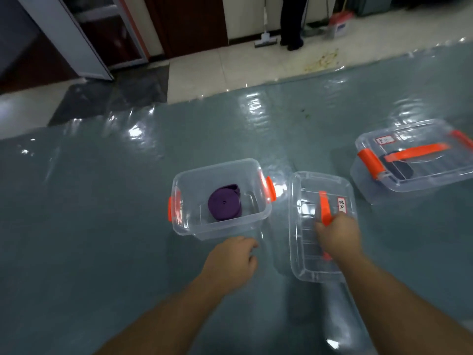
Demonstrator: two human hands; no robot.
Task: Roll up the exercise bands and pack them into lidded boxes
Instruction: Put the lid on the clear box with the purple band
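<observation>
A rolled purple exercise band [224,204] lies inside an open clear plastic box [252,167] with orange side latches, at the middle of the grey-green mat. To its right lies the box's clear lid [304,254]. My right hand [337,235] grips the lid's orange handle [324,207]. My left hand [234,261] hovers just in front of the open box, fingers loosely curled and holding nothing. At the far right stands a second clear box [368,175] with its lid on and a dark rolled band inside.
The shiny grey-green mat [102,213] covers the floor under everything. Beyond it are pale floor tiles, a person's dark legs [290,24], a mop [266,39] and a red dustpan [339,21]. A cabinet stands at the back left.
</observation>
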